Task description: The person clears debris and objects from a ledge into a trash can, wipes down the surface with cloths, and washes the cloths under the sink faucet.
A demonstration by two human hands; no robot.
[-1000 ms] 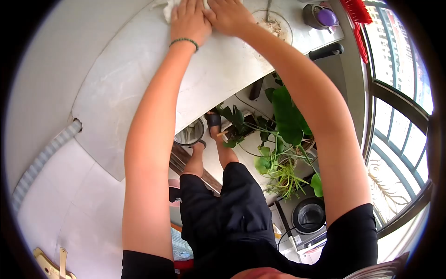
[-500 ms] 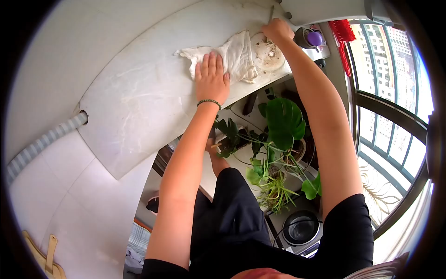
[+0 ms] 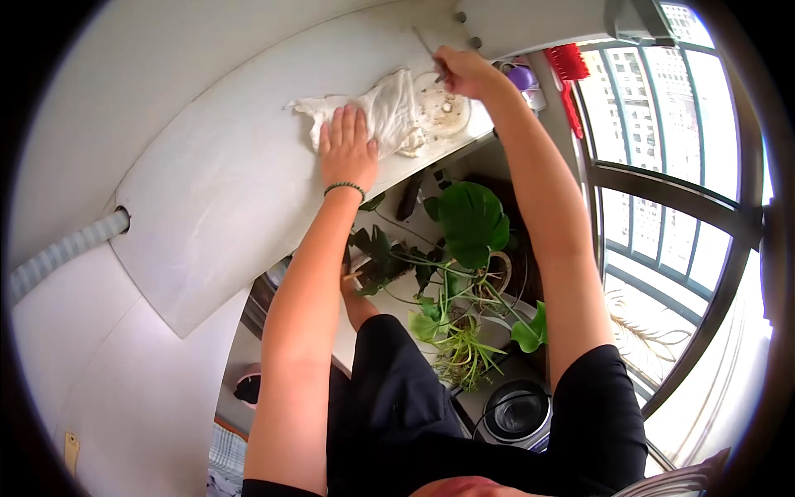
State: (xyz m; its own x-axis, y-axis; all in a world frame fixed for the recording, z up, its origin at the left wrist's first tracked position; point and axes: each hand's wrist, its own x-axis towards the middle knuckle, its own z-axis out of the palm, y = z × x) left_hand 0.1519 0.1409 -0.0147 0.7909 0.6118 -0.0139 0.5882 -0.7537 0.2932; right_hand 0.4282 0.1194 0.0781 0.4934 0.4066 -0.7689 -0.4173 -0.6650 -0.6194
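My left hand (image 3: 349, 151) lies flat on a crumpled white cloth (image 3: 389, 112), fingers stretched out over its left part. The cloth rests on the pale board (image 3: 215, 157). My right hand (image 3: 468, 70) is closed around a thin metal tool (image 3: 425, 43) whose far end points up and left. Just below that hand, right beside the cloth, is a round whitish patch (image 3: 445, 114) with brown crumbs and stains. The gripped end of the tool is partly hidden by my fingers.
A purple-topped jar (image 3: 521, 79) and a red brush (image 3: 568, 65) are near the window at the right. Potted green plants (image 3: 472, 224) stand below the board's front edge. A striped hose (image 3: 70, 253) enters at the left, and a black pan (image 3: 516, 412) lies lower right.
Since a second ago, my hands have parted; my right hand has left the cloth and taken hold of the tool. My left hand stays on the cloth, now nearer me. The view has shifted.
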